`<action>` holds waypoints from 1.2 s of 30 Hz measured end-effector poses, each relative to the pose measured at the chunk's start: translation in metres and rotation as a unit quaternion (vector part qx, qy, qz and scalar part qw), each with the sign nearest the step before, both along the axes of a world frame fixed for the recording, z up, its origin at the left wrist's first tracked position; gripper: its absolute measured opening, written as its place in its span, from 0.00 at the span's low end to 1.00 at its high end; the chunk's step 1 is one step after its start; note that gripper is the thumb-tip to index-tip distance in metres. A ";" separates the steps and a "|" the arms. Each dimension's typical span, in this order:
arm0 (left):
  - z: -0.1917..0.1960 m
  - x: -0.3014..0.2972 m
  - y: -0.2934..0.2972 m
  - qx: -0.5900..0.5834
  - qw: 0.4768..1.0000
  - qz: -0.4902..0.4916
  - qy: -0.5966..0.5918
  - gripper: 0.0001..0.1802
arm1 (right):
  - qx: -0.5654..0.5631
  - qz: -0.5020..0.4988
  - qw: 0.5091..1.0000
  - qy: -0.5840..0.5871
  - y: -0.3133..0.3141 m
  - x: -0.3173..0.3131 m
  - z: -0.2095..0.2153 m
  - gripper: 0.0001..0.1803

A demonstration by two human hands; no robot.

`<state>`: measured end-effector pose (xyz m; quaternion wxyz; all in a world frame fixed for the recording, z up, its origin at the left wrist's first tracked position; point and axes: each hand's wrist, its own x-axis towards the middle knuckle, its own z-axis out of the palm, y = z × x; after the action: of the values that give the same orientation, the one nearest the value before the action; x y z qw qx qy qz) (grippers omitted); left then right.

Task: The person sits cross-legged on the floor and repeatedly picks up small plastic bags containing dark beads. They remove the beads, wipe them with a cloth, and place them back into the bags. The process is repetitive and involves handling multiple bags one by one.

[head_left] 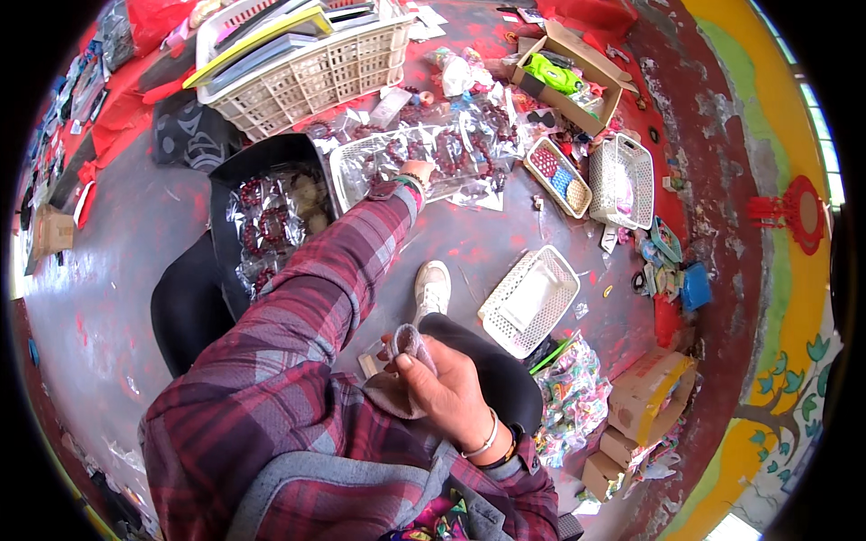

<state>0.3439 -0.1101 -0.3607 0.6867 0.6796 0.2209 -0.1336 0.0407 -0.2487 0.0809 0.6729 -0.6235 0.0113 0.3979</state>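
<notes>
My left arm stretches out to a white basket (341, 185) full of clear packets with dark red beads (451, 149). At the basket's near side, my left hand (418, 169) is over or against the packets. Its fingers are too small and hidden to read. My right hand (446, 388) is close to my body, closed round a folded piece of grey-brown cloth (406, 347). The cloth's exact kind does not show. By my left arm, a black bin (219, 194) holds more packets of dark red beads (263, 221).
A large white crate (316, 81) of flat items stands at the back. To the right are an empty-looking white basket (532, 302), a divided tray (557, 178), a tall white basket (622, 180) and a cardboard box (577, 77). Colourful wrapped packets (573, 397) lie near my right knee.
</notes>
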 end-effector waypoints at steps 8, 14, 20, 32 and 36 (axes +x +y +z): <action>0.098 0.003 -0.041 0.097 0.991 -0.031 0.093 0.16 | 0.015 -0.060 0.998 0.021 -0.028 -0.004 -0.014 0.17; 0.085 -0.008 -0.011 -0.225 0.958 0.043 -0.172 0.04 | 0.028 -0.039 0.999 0.001 -0.026 -0.002 -0.009 0.15; 0.188 -0.086 0.014 -0.488 0.863 0.128 -0.008 0.08 | 0.062 -0.104 0.992 0.045 -0.018 -0.003 -0.001 0.17; 0.367 -0.246 0.083 -0.705 0.698 -0.030 -0.118 0.34 | 0.261 -0.285 0.922 -0.028 0.002 0.015 -0.002 0.25; 0.380 -0.279 0.104 -0.695 0.712 -0.039 -0.095 0.30 | 0.301 -0.343 0.876 -0.158 0.021 0.022 0.004 0.26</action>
<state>0.0653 -0.0057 0.0197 0.9767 0.0280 -0.0274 -0.2110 0.0632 -0.2274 0.0852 0.9150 -0.4027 -0.0025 0.0226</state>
